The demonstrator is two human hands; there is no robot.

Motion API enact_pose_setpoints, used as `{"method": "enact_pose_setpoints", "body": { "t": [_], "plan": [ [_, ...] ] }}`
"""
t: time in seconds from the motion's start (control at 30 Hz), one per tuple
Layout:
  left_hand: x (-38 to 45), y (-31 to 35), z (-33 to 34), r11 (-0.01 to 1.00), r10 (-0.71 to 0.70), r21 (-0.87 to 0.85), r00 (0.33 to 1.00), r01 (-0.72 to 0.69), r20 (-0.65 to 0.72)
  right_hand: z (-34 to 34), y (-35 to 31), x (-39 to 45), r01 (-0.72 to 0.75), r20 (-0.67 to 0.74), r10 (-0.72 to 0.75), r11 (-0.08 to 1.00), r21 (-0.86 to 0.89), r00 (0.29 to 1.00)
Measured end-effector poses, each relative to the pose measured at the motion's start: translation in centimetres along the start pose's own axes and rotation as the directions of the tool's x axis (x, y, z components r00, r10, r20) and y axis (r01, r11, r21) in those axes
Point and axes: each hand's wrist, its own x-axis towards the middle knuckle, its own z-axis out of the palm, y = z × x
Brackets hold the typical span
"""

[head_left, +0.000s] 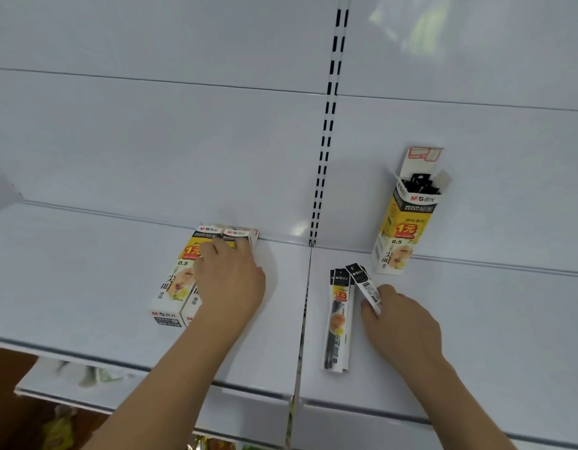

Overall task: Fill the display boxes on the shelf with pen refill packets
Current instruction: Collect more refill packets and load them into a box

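Nearest: loose pen refill packets (338, 323) lie flat on the shelf (86, 271) close to its front edge, w/ the right hand (401, 323) pinching one packet (365, 287) by its lower end, top tilted up. Risk: a sweep of that wrist nudges the loose ones over the lip.

Left hand (230, 280) grips the far end of two flat display boxes (180, 280), side by side, both look sealed. Dragging them could skew the pair or knock one off the front.

Farther right, the open display box (398, 222) stands upright vs the back panel (151, 141), flap up, dark packets inside. Tall, narrow; a hard push while loading prob. tips it.
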Motion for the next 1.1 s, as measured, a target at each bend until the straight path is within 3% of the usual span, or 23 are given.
{"method": "enact_pose_setpoints", "body": {
  "t": [0.17,0.3,0.43,0.53,0.6,0.67,0.8,0.9,1.1],
  "plan": [
    [0.6,0.5,0.0,1.000,-0.010,-0.019,1.000,0.010,0.024,0.2,0.1,0.0,-0.008,-0.014,0.008,1.000,0.009,1.000],
    [0.5,1.0,1.2,1.000,-0.003,-0.023,0.999,0.002,-0.051,0.4,0.2,0.0,-0.018,-0.010,0.018,1.000,0.015,1.000],
    [0.4,1.2,1.0,0.997,0.042,-0.062,0.999,-0.042,0.008,0.7,0.3,0.3,-0.011,-0.015,0.011,1.000,0.023,1.000],
    [0.8,1.4,0.3,0.983,0.082,-0.167,0.996,-0.076,0.028,0.6,0.5,0.3,-0.007,0.002,0.007,0.999,0.051,1.000],
    [0.7,1.8,-0.7,0.949,0.112,-0.289,0.992,-0.122,-0.049,0.3,0.4,0.4,-0.014,0.004,0.013,0.998,0.064,1.000],
    [0.2,2.8,-1.9,0.858,0.113,-0.487,0.985,-0.161,-0.127,-0.1,0.4,0.6,-0.026,-0.002,0.026,0.999,0.029,1.000],
    [-0.9,4.9,-3.3,0.537,0.053,-0.820,0.978,-0.197,-0.201,-0.1,0.5,0.6,-0.006,-0.005,0.006,0.994,-0.108,1.000],
    [-1.6,5.6,-3.2,0.292,-0.028,-0.952,0.995,-0.087,-0.100,0.2,0.4,0.3,0.015,-0.043,-0.017,0.998,-0.064,0.999],
    [-2.4,6.5,-2.9,0.140,-0.065,-0.976,0.982,-0.165,-0.175,-1.6,1.4,0.7,0.077,0.070,-0.072,0.994,-0.073,0.995]
  ]
}}
